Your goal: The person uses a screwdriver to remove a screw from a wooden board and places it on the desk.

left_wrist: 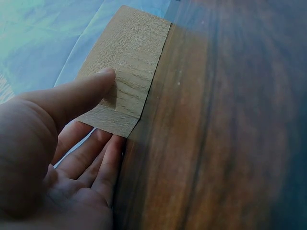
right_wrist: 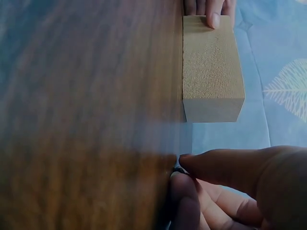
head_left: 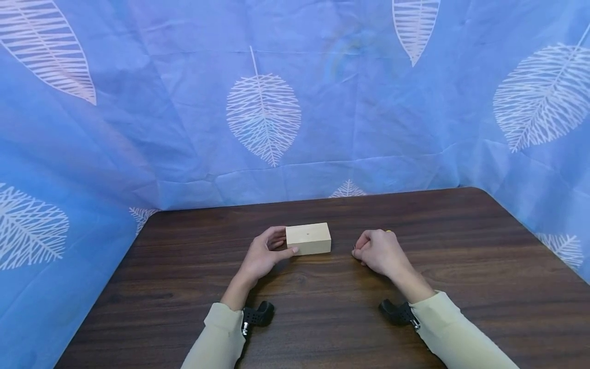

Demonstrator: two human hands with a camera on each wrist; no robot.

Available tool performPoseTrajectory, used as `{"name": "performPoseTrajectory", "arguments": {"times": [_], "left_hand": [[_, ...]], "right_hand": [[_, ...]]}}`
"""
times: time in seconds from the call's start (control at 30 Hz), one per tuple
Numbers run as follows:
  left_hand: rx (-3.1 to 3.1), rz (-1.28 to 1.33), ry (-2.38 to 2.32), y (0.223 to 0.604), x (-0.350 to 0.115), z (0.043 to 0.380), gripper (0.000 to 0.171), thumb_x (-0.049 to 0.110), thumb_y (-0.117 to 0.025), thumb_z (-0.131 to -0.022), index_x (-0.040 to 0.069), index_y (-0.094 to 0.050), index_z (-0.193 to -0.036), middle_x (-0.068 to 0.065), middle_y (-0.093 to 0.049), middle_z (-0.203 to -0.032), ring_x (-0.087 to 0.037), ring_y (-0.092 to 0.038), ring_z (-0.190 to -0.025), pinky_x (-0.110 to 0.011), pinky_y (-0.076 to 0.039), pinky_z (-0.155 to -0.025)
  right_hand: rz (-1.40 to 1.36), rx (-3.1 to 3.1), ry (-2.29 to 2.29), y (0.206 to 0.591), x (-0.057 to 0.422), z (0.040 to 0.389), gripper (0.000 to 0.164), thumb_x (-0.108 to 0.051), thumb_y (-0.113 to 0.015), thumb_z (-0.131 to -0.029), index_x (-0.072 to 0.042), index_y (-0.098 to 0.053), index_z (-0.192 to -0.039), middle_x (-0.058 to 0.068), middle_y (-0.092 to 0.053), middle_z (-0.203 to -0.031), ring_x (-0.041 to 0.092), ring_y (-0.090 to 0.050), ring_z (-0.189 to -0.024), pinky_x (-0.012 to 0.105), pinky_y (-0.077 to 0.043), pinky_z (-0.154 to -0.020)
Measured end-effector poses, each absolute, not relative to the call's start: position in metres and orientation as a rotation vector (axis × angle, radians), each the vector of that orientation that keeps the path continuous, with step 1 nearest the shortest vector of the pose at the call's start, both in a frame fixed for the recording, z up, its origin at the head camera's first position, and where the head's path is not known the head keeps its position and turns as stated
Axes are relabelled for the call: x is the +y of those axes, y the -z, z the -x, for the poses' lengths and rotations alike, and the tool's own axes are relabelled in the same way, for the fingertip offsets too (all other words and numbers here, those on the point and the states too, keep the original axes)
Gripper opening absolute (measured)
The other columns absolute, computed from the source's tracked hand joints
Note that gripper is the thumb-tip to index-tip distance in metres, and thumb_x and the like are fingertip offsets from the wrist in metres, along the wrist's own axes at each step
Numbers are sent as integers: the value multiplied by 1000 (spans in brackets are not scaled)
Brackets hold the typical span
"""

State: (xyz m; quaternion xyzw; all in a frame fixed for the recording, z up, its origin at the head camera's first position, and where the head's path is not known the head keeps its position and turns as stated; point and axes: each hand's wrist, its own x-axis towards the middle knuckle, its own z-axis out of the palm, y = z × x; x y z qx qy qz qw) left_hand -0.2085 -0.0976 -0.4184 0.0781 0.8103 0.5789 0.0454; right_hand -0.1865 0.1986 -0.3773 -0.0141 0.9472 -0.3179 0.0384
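Note:
A pale rectangular wooden block (head_left: 308, 241) lies on the table with a small dark spot on its top face. My left hand (head_left: 261, 256) holds its left end, the thumb on the front side and the fingers reaching around behind, as the left wrist view also shows. To the block's right and apart from it, my right hand (head_left: 380, 252) is low over the table. Its thumb and index finger pinch a small dark thing (right_wrist: 179, 169), too small to identify. A bit of something yellow (head_left: 389, 231) shows past the back of that hand; the rest is hidden.
The dark wood-grain table (head_left: 318, 318) extends around both hands, with its far edge just beyond the block. Behind it hangs a blue cloth (head_left: 341, 113) with white leaf prints. Black wrist mounts (head_left: 259, 313) sit at the cuffs of both pale sleeves.

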Motion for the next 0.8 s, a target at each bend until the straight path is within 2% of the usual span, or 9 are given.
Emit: {"name": "performPoseTrajectory", "arguments": {"times": [0.33,0.57,0.7,0.8], "left_hand": [[2472,-234,-1762,422,-95,206,62,24,-85,-96,13,-60,-151,-16,-63,-151,-40,-59,-144,-56,-51,-121],[2481,-253,-1761,421,-91,206,63,23,-85,-96,12,-59,-152,-16,-64,-150,-39,-60,-142,-55,-51,-121],[2462,-260,-1786,419,-88,209,71,26,-85,-96,10,-53,-157,-17,-60,-154,-39,-59,-144,-55,-49,-123],[2493,-212,-1770,416,-91,209,75,37,-81,-99,12,-48,-161,-19,-55,-159,-39,-57,-146,-56,-50,-122]], "right_hand": [[12,2921,970,385,200,183,13,-17,-79,-97,-8,-74,-88,-4,-73,-67,11,-65,-61,31,-52,-62],[46,2998,923,378,205,181,20,-28,-77,-99,-10,-77,-91,-2,-75,-76,13,-65,-69,39,-58,-69],[135,3045,930,369,210,179,30,-35,-74,-103,-7,-80,-112,7,-81,-96,21,-74,-84,44,-62,-76],[197,3096,868,362,210,176,48,-42,-71,-104,-6,-72,-136,18,-78,-125,36,-75,-113,57,-62,-94]]}}
